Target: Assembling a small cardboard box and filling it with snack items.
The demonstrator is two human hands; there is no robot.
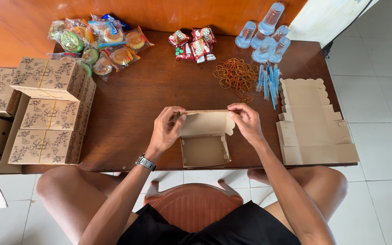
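Box: an open brown cardboard box (205,144) was set at the table's near edge, its lid raised.
Left hand (165,129): pinched on the lid's left corner.
Right hand (247,121): pinched on the lid's right corner.
Room: bare wooden table (146,100) was left beyond the lid.
Right: flat box blanks (314,122) were stacked.
Left: three closed printed boxes (51,113) were piled.
Far edge: wrapped snacks (96,43), rubber bands (236,76), six plastic cups (265,36).

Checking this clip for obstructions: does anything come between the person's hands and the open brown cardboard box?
Nothing visible does. Left hand and right hand already pinch the open brown cardboard box by its raised lid.
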